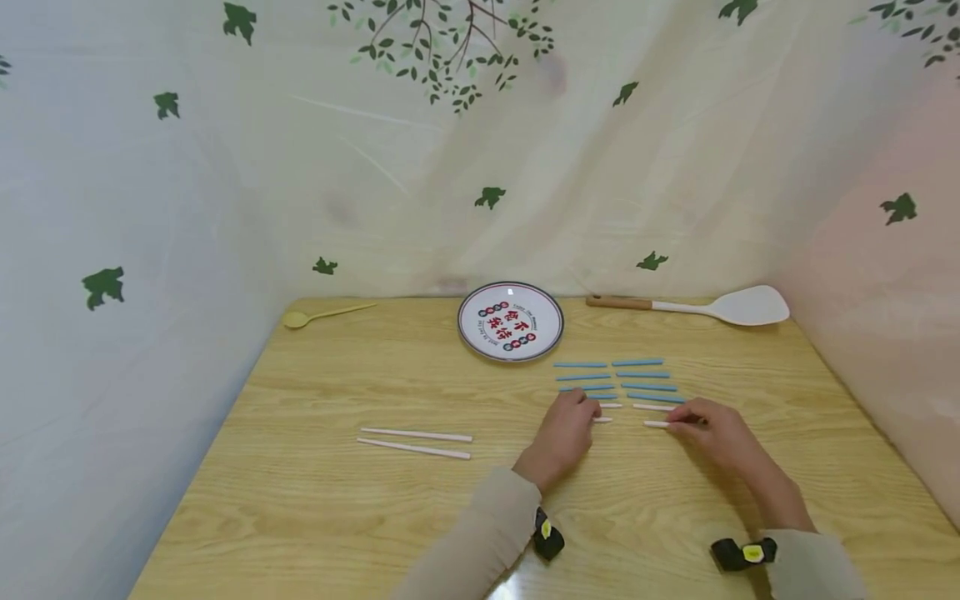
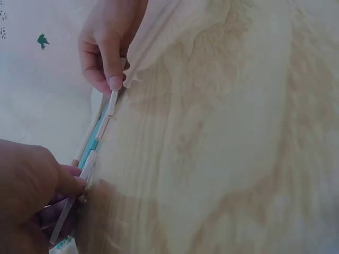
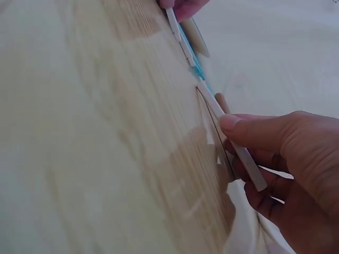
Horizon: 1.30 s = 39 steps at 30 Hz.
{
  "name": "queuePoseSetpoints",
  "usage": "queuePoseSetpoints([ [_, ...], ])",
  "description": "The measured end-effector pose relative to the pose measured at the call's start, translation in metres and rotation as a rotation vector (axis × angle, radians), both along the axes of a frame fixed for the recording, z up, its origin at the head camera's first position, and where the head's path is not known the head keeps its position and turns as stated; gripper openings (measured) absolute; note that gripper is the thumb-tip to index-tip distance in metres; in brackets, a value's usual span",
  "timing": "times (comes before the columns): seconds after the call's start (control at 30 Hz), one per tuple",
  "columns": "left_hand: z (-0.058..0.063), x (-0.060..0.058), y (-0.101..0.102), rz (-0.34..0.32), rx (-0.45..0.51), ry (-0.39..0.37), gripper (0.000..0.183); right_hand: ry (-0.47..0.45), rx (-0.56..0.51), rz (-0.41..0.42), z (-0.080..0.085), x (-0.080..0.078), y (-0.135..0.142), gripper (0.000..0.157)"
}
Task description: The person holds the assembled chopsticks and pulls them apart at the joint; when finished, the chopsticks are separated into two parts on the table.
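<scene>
My left hand point(image 1: 564, 435) pinches a short white stick point(image 2: 88, 165) low over the table, with one end jutting past the fingertips. To its right, my right hand point(image 1: 716, 429) holds another white stick point(image 3: 248, 159) between thumb and fingers, one end pointing left toward the first. Just beyond them lie one more white stick on each side, the right one point(image 1: 651, 407) partly behind my fingers. Farther back, several short blue sticks point(image 1: 643, 375) are laid in two side-by-side columns. My left fingers cover part of the nearest blue ones on the left.
Two long white chopsticks point(image 1: 416, 436) lie side by side on the left of the wooden table point(image 1: 300, 517). A printed round plate point(image 1: 555, 321) stands at the back middle. A spatula point(image 1: 750, 306) lies back right, a yellow spoon point(image 1: 297, 319) back left. Fabric walls enclose the table.
</scene>
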<state>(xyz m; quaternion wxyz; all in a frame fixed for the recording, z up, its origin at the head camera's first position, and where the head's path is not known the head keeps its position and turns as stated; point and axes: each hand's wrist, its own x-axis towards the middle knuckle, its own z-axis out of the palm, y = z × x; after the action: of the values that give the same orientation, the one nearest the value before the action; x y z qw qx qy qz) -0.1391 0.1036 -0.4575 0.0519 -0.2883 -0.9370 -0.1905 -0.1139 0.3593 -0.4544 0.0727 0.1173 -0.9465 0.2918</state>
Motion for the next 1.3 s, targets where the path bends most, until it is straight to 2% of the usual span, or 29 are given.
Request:
queuePoseSetpoints([
  [0.13, 0.000, 0.001, 0.006, 0.046, -0.050, -0.013, 0.016, 0.036, 0.005, 0.007, -0.005, -0.003, -0.002, 0.012],
  [0.27, -0.001, 0.002, 0.010, 0.064, -0.071, -0.038, 0.019, 0.055, 0.018, 0.009, -0.007, -0.003, -0.003, 0.013],
  [0.67, -0.001, -0.001, 0.014, 0.051, -0.085, -0.109, 0.024, 0.073, 0.061, 0.004, -0.002, -0.002, -0.006, 0.012],
  [0.77, 0.000, -0.001, 0.015, 0.040, -0.102, -0.093, 0.023, 0.089, 0.084, 0.001, -0.002, -0.001, -0.005, 0.013],
  [0.87, 0.002, 0.000, 0.013, 0.024, -0.142, -0.039, 0.024, 0.088, 0.106, 0.000, -0.002, -0.001, -0.006, 0.012],
  [1.03, 0.014, 0.003, 0.005, -0.014, -0.198, 0.060, 0.023, 0.077, 0.117, -0.017, 0.004, -0.001, -0.010, 0.007],
  [1.2, 0.035, 0.008, -0.014, -0.058, -0.180, 0.080, 0.021, 0.122, 0.093, -0.053, 0.013, -0.003, -0.019, 0.005],
  [1.3, 0.042, 0.011, -0.029, -0.072, -0.167, 0.090, 0.022, 0.166, 0.086, -0.047, 0.017, -0.005, -0.027, 0.006],
])
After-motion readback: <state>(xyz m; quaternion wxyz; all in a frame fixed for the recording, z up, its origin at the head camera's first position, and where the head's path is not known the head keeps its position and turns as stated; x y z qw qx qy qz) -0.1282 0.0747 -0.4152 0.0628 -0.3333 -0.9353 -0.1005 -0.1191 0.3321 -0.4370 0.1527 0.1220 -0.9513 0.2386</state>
